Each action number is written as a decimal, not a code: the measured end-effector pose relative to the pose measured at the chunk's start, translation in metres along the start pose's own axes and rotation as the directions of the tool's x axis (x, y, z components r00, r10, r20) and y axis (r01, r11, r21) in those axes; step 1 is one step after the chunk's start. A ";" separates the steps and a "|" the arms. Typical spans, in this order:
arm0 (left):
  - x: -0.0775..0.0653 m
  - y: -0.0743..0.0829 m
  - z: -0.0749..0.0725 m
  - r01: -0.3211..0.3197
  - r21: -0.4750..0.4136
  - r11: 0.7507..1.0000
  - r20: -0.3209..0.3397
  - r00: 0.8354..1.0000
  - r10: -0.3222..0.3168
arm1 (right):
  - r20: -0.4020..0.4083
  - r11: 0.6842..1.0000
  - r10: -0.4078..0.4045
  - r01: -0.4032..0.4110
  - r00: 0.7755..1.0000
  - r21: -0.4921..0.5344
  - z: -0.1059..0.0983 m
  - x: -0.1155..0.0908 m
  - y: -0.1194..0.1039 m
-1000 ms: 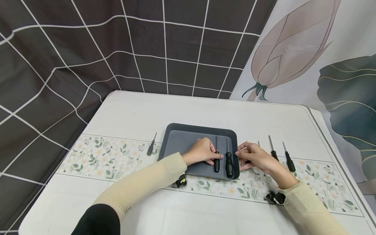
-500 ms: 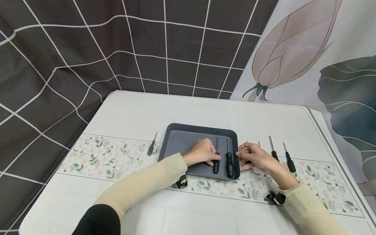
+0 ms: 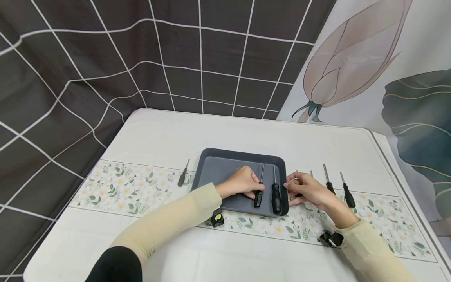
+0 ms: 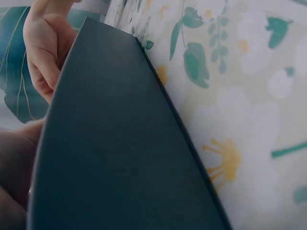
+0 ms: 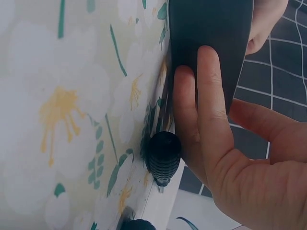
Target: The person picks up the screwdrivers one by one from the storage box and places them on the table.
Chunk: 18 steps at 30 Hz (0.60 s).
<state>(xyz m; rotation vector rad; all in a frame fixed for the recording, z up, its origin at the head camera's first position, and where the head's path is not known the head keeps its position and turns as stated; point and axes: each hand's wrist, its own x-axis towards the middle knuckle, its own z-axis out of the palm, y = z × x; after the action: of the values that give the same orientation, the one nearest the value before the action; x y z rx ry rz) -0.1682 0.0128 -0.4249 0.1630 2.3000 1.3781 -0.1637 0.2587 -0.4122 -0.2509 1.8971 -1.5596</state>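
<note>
A dark grey tray (image 3: 218, 154) lies on the table with two black-handled screwdrivers in its right half. My left hand (image 3: 243, 182) reaches into it and pinches the handle of the left screwdriver (image 3: 258, 199), whose shaft points away from me. Beside it lies the thicker-handled screwdriver (image 3: 276, 199), untouched. At the tray's right edge my right hand (image 3: 305, 188) holds the rim. The right wrist view shows two of its fingers (image 5: 208, 81) flat on the outer wall, another digit reaching over the rim. The left wrist view shows mainly the tray's outer wall (image 4: 110, 129).
A small screwdriver (image 3: 182, 177) lies left of the tray. Right of my right hand lie two more screwdrivers, one longer (image 3: 328, 181) and one shorter (image 3: 348, 196). Further tips show behind that hand. A flower-patterned strip (image 3: 127, 188) crosses the white table.
The pinched screwdriver's handle has shifted slightly left, away from the thicker one, so it now lies more slanted. My right hand stays at the tray's edge.
</note>
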 end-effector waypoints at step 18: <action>0.004 -0.009 -0.011 0.116 -0.355 0.928 0.183 0.982 -0.053 | 0.004 1.000 0.014 -0.014 1.000 0.001 0.000 -0.001 -0.001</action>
<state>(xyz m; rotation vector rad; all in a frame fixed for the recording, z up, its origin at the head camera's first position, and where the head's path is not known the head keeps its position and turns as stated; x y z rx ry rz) -0.1754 0.0013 -0.4293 0.0588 1.8530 1.6487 -0.1634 0.2587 -0.4109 -0.2395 1.8915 -1.5493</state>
